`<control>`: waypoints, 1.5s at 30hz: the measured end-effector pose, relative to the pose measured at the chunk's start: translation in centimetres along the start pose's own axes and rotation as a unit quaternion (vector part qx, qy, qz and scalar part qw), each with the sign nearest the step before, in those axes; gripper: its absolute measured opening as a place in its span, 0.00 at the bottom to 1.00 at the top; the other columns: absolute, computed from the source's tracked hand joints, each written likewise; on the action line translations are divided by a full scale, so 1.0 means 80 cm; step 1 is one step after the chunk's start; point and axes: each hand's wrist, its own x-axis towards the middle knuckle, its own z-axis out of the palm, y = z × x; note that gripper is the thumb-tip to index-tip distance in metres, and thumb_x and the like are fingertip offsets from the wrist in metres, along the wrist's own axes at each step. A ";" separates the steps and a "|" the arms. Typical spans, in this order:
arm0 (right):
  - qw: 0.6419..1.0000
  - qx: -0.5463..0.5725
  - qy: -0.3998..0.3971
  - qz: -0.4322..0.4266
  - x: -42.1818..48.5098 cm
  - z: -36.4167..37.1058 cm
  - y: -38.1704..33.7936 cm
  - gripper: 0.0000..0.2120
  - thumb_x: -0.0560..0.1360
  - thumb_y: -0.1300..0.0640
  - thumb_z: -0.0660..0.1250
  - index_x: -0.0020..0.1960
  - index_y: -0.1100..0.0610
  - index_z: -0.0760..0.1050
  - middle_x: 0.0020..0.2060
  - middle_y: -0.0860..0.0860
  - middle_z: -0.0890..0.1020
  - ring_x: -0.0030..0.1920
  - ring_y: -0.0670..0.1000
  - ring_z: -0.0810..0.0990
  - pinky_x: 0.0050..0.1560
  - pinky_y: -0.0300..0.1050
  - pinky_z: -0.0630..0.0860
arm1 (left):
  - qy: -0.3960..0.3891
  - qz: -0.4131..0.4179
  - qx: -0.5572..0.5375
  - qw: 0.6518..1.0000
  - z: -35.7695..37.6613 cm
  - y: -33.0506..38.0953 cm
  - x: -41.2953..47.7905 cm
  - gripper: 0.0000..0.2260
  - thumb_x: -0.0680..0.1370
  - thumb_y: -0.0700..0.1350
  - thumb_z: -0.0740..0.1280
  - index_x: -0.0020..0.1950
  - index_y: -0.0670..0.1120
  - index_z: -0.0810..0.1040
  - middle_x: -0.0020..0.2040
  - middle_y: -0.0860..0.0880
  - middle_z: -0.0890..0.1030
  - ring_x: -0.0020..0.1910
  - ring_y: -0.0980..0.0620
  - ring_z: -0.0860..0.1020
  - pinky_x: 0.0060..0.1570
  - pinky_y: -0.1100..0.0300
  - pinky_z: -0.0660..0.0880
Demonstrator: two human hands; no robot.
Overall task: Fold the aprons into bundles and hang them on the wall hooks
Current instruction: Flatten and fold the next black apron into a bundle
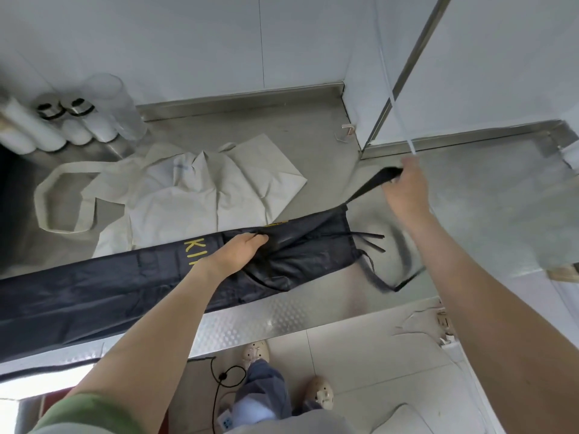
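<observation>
**A:** Where's our long black shiny apron with the yellow lettering (94, 296) sitting?

**B:** We've got it folded into a narrow strip lying across the stainless steel counter (470, 214), with its left end running out of view. Just behind it, touching, is the crumpled off-white cloth apron (194, 195), neck loop out to the left.

**A:** And our hands?

**B:** Our left hand (238, 252) is down on the middle of the strip, fingers curled into the fabric and bunching it. Our right hand (407, 189) is up and off to the right, fingers closed round the end of a flat black strap (372, 183) that runs taut from the apron's corner. The thin black ties (371, 241) lie loose on the counter beside that end, and a few white rolls (78, 130) sit at the back left.
</observation>
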 end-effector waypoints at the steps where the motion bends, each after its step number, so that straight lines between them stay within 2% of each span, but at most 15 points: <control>1: 0.999 0.036 0.009 -0.040 0.003 -0.001 -0.008 0.28 0.74 0.64 0.65 0.72 0.60 0.60 0.62 0.59 0.72 0.57 0.56 0.74 0.54 0.45 0.71 | 0.006 -0.008 -0.022 1.000 -0.001 -0.001 0.001 0.18 0.82 0.53 0.58 0.67 0.44 0.74 0.65 0.52 0.75 0.67 0.51 0.71 0.65 0.61 0.63; 3: 0.993 0.067 0.002 -0.098 0.000 0.001 -0.019 0.36 0.73 0.66 0.66 0.76 0.54 0.52 0.71 0.57 0.64 0.65 0.53 0.70 0.61 0.45 0.71 | 0.016 -0.021 -0.056 0.998 -0.002 0.001 -0.001 0.21 0.83 0.53 0.56 0.71 0.44 0.69 0.64 0.55 0.70 0.69 0.51 0.67 0.62 0.63 0.60; 6: 0.991 -0.025 -0.004 -0.135 -0.030 0.016 -0.023 0.28 0.72 0.67 0.66 0.70 0.61 0.61 0.63 0.58 0.68 0.58 0.54 0.71 0.54 0.42 0.67 | 0.017 -0.015 -0.079 0.997 -0.002 0.019 -0.016 0.21 0.83 0.53 0.55 0.74 0.44 0.65 0.63 0.53 0.68 0.71 0.51 0.64 0.59 0.64 0.57; 9: 0.949 -0.167 -0.176 -0.200 -0.066 0.051 -0.013 0.16 0.75 0.56 0.67 0.61 0.57 0.72 0.53 0.52 0.73 0.59 0.55 0.71 0.54 0.44 0.65 | 0.013 -0.014 -0.117 0.993 0.000 0.024 -0.016 0.21 0.84 0.51 0.55 0.74 0.44 0.66 0.62 0.54 0.69 0.71 0.53 0.64 0.59 0.66 0.57; 12: 0.887 -0.260 -0.316 -0.213 -0.099 0.091 -0.007 0.22 0.76 0.48 0.66 0.68 0.52 0.69 0.62 0.50 0.71 0.65 0.54 0.66 0.62 0.47 0.60 | 0.014 -0.001 -0.090 0.996 0.002 0.009 -0.009 0.18 0.83 0.51 0.56 0.70 0.44 0.70 0.63 0.53 0.72 0.65 0.55 0.68 0.61 0.65 0.59; 17: 0.854 -0.340 -0.284 -0.271 -0.121 0.118 -0.016 0.07 0.80 0.55 0.62 0.56 0.56 0.71 0.55 0.52 0.71 0.58 0.55 0.67 0.55 0.47 0.61 | 0.036 0.069 0.026 0.997 0.005 0.001 -0.018 0.19 0.84 0.52 0.55 0.62 0.40 0.76 0.59 0.49 0.78 0.60 0.51 0.74 0.61 0.59 0.65; 20: 0.857 -0.309 -0.302 -0.282 -0.130 0.111 -0.027 0.06 0.81 0.57 0.57 0.55 0.59 0.69 0.51 0.53 0.73 0.55 0.56 0.70 0.53 0.48 0.64 | 0.040 0.106 0.125 0.986 0.003 0.002 -0.021 0.22 0.84 0.54 0.53 0.67 0.41 0.73 0.64 0.45 0.77 0.65 0.48 0.72 0.68 0.53 0.65; 23: 0.885 -0.218 -0.357 -0.206 -0.140 0.097 -0.038 0.03 0.82 0.57 0.54 0.52 0.57 0.62 0.38 0.48 0.72 0.42 0.55 0.73 0.39 0.49 0.68 | 0.043 0.120 0.162 0.978 0.000 0.006 -0.027 0.23 0.84 0.54 0.51 0.70 0.41 0.71 0.67 0.45 0.75 0.68 0.48 0.70 0.69 0.56 0.63; 27: 0.864 -0.177 -0.426 -0.202 -0.163 0.089 -0.052 0.12 0.82 0.55 0.54 0.59 0.54 0.74 0.52 0.52 0.80 0.51 0.54 0.77 0.49 0.50 0.74 | 0.039 0.130 0.169 0.976 -0.001 0.011 -0.034 0.23 0.84 0.55 0.50 0.60 0.38 0.75 0.58 0.42 0.79 0.59 0.46 0.74 0.60 0.58 0.66; 30: 0.832 -0.167 -0.478 -0.225 -0.199 0.095 -0.054 0.14 0.82 0.55 0.54 0.61 0.52 0.76 0.53 0.50 0.81 0.50 0.51 0.76 0.50 0.49 0.74 | 0.017 0.111 0.182 0.977 -0.001 0.005 -0.044 0.28 0.83 0.59 0.45 0.61 0.41 0.76 0.61 0.45 0.77 0.63 0.48 0.71 0.71 0.48 0.58; 33: 0.827 -0.148 -0.498 -0.214 -0.220 0.097 -0.056 0.15 0.82 0.56 0.55 0.64 0.54 0.75 0.50 0.50 0.80 0.43 0.46 0.74 0.44 0.43 0.71 | 0.035 0.133 0.200 0.970 -0.005 -0.011 -0.049 0.30 0.81 0.62 0.39 0.71 0.53 0.71 0.72 0.50 0.71 0.74 0.50 0.62 0.75 0.44 0.42; 36: 0.836 -0.136 -0.501 -0.178 -0.230 0.096 -0.057 0.16 0.82 0.58 0.54 0.67 0.54 0.72 0.48 0.50 0.81 0.39 0.45 0.74 0.39 0.39 0.70 | 0.069 0.129 0.301 0.942 -0.010 -0.039 -0.051 0.21 0.84 0.55 0.44 0.76 0.55 0.63 0.78 0.49 0.59 0.78 0.50 0.51 0.75 0.45 0.41; 39: 0.812 -0.124 -0.557 -0.119 -0.245 0.104 -0.059 0.16 0.80 0.60 0.53 0.65 0.54 0.71 0.42 0.54 0.81 0.35 0.51 0.78 0.35 0.41 0.74 | 0.068 0.102 0.427 0.896 -0.010 -0.069 -0.055 0.23 0.83 0.56 0.51 0.79 0.56 0.53 0.80 0.47 0.46 0.78 0.48 0.43 0.75 0.45 0.41; 42: 0.778 -0.110 -0.609 -0.109 -0.260 0.111 -0.063 0.14 0.79 0.60 0.56 0.61 0.56 0.75 0.50 0.57 0.82 0.40 0.48 0.79 0.41 0.40 0.75 | 0.051 0.079 0.446 0.890 -0.002 -0.082 -0.062 0.27 0.82 0.59 0.52 0.79 0.56 0.49 0.79 0.47 0.40 0.78 0.46 0.40 0.74 0.45 0.40; 45: 0.820 -0.082 -0.559 -0.090 -0.254 0.102 -0.061 0.14 0.80 0.57 0.58 0.62 0.55 0.76 0.52 0.52 0.81 0.50 0.49 0.80 0.55 0.44 0.76 | 0.052 0.093 0.474 0.874 0.006 -0.085 -0.067 0.31 0.80 0.61 0.57 0.79 0.56 0.49 0.79 0.45 0.38 0.77 0.45 0.38 0.74 0.43 0.39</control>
